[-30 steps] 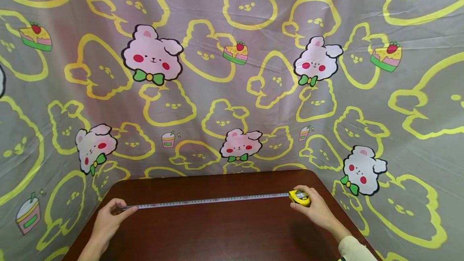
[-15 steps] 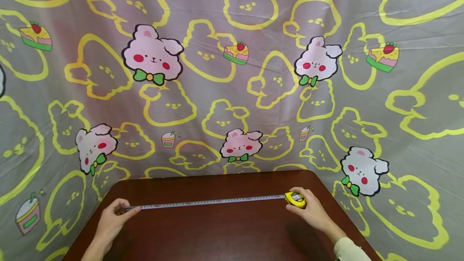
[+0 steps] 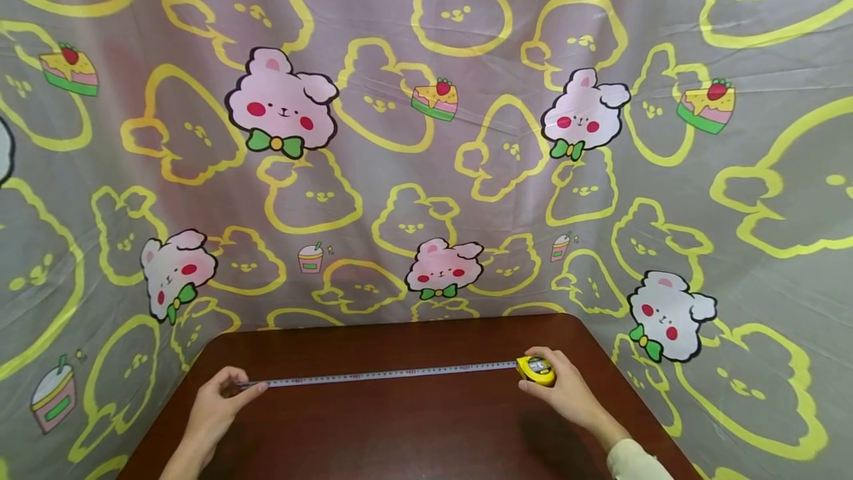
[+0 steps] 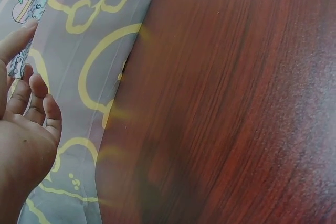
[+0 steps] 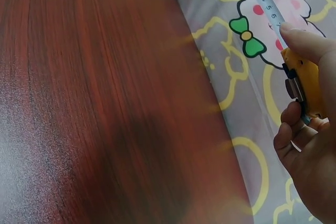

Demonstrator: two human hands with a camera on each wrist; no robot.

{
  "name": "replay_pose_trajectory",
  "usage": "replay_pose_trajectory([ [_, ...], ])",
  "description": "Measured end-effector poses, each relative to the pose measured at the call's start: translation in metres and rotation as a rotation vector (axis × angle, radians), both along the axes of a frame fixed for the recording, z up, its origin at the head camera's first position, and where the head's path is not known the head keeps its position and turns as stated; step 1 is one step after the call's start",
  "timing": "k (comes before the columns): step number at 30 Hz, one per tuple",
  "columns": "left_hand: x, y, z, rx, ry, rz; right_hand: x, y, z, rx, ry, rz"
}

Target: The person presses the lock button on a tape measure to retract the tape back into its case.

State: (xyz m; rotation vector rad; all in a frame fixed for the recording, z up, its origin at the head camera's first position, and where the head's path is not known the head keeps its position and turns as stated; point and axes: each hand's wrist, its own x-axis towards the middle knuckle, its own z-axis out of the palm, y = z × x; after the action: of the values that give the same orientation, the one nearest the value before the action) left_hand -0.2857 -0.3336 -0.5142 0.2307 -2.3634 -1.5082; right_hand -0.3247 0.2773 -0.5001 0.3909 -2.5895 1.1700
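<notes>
A yellow tape measure (image 3: 536,370) is in my right hand (image 3: 565,390), thumb and fingers curled round its case. In the right wrist view the yellow case (image 5: 308,85) shows a dark clip on its side, and the thumb lies by the mouth where the blade comes out. The silvery blade (image 3: 386,373) stretches straight across above the table to my left hand (image 3: 216,404), which pinches its end between thumb and fingers. The left wrist view shows the metal end hook (image 4: 17,72) by the fingers, with printed numbers running up the blade.
Below both hands lies a dark reddish-brown wooden table (image 3: 393,435) with rounded far corners. A grey curtain (image 3: 373,191) printed with white rabbits and yellow outlines hangs behind the table and along both sides.
My right hand has moved left with the tape measure case, and my left hand has shifted slightly right. The stretch of blade between them has become shorter.
</notes>
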Motion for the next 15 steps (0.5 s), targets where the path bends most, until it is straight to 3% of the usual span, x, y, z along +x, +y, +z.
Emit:
replay_pose_trajectory([
  [15, -0.0018, 0.0079, -0.0036, 0.011, 0.017, -0.01, 0.0003, -0.0085, -0.0043, -0.003, 0.024, 0.02],
])
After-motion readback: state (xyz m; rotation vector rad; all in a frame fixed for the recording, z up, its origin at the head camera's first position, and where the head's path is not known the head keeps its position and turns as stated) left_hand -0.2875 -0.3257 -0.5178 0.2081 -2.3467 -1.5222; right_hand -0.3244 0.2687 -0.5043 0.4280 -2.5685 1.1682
